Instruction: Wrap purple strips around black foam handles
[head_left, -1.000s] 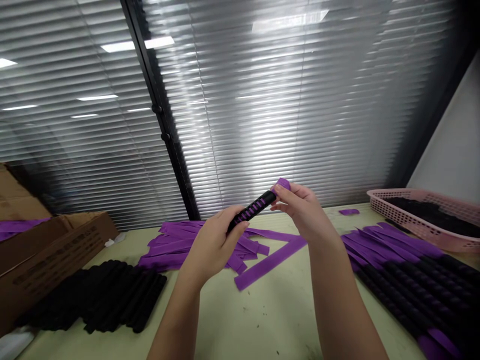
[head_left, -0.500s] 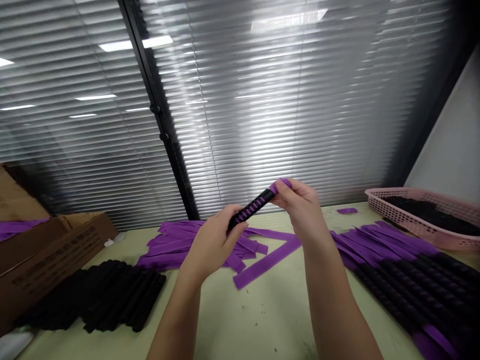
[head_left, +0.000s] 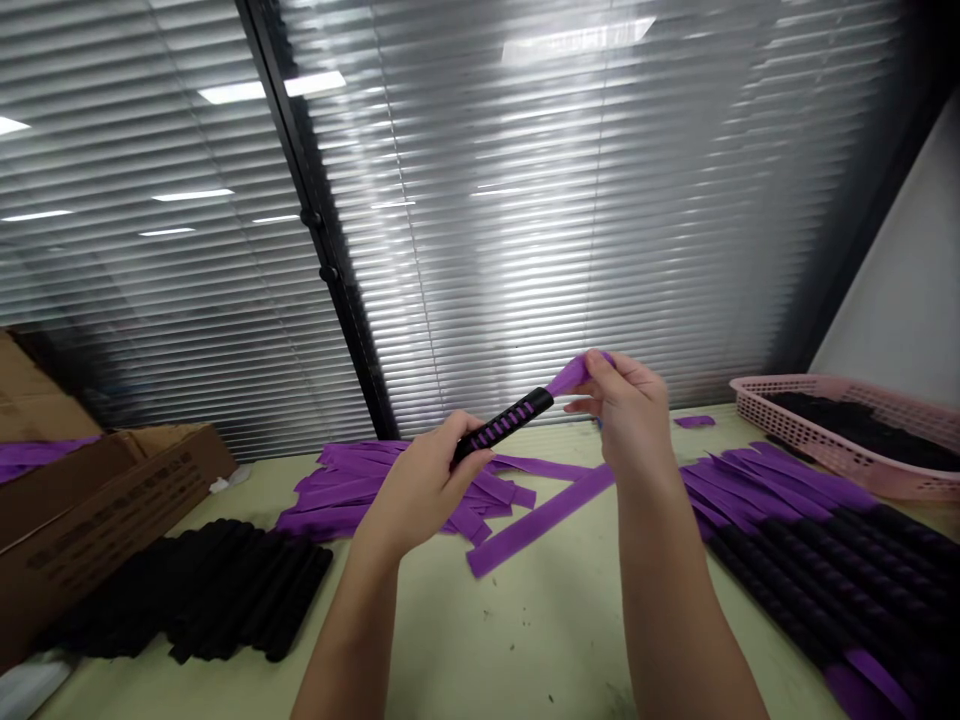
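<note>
legible text: none. cardboard box (head_left: 212, 458) at far left: dark printed characters (head_left: 112, 523) run in a slanting band along its long outer side, facing the table (head_left: 480, 650). print too small and blurred to make out; wording, brand or numbers cannot be read.

The left hand (head_left: 418, 482) hid the low end of the black tube (head_left: 508, 425). The box (head_left: 97, 502) was cut off by the left edge, and its writing (head_left: 112, 525) was too blurry to read. The right edge cut off the pink basket (head_left: 832, 452).
</note>
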